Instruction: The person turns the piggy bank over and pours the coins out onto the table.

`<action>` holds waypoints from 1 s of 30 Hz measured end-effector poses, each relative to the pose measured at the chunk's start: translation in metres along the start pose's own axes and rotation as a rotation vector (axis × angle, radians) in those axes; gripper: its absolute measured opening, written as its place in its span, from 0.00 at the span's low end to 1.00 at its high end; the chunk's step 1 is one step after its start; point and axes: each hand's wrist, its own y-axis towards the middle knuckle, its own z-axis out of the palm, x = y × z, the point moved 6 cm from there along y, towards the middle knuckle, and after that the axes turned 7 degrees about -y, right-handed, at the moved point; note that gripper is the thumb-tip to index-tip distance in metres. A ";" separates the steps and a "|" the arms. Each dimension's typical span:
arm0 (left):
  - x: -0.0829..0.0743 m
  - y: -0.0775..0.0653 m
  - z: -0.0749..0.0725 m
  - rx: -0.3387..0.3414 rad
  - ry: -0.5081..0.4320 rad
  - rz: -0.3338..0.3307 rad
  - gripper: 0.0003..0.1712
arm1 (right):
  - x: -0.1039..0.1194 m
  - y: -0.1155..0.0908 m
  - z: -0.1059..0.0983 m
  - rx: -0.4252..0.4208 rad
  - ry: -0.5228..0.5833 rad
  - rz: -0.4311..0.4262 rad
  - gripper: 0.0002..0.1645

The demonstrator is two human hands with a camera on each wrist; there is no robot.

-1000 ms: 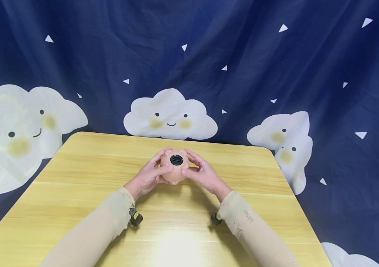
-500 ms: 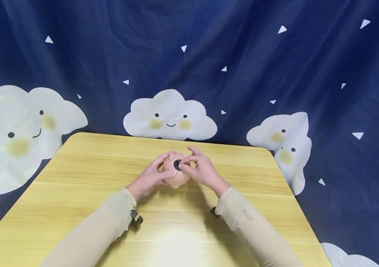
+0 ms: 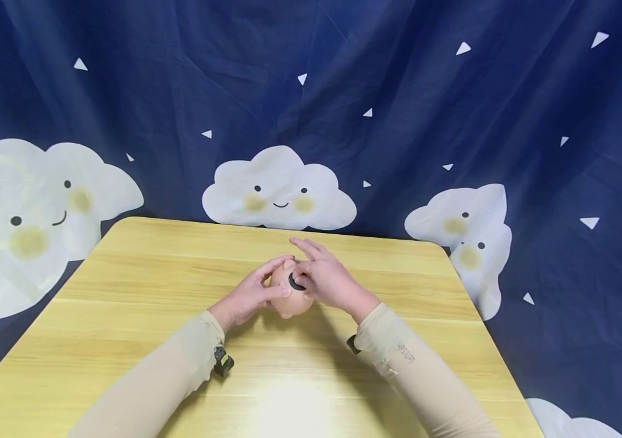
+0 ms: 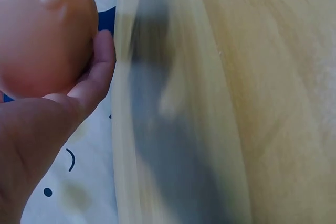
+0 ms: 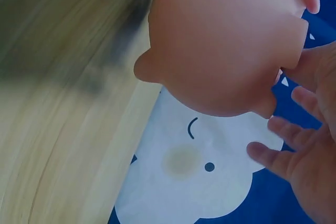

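Place: looks like an indoor, nursery-style corner; whether home or studio, cannot tell
Cloth (image 3: 398,67): navy, hanging in folds beyond the far, left and right edges
Print: smiling white clouds (image 3: 280,173), small white triangles (image 3: 463,47)
Counter (image 3: 125,292): pale wood grain, rounded far corners, bright glare near

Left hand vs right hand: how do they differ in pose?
The left hand grips the side of the round pink object; the right hand pinches at the black cap set in that object. The left hand's fingers curl round the object, while the right hand has some fingers sticking out free of it. Both are bare beyond beige sleeves.
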 end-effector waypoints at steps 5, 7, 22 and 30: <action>0.000 -0.002 -0.001 0.042 -0.002 -0.021 0.49 | 0.004 0.000 0.003 0.007 -0.094 -0.042 0.05; 0.001 -0.004 -0.002 0.052 -0.007 -0.031 0.50 | 0.004 -0.001 0.003 -0.009 -0.121 -0.052 0.05; 0.004 -0.011 -0.002 0.271 -0.043 -0.149 0.49 | 0.036 -0.017 0.001 -0.118 -0.395 -0.310 0.13; 0.010 -0.016 -0.003 0.352 -0.132 -0.231 0.46 | 0.042 -0.019 -0.002 -0.177 -0.346 -0.346 0.06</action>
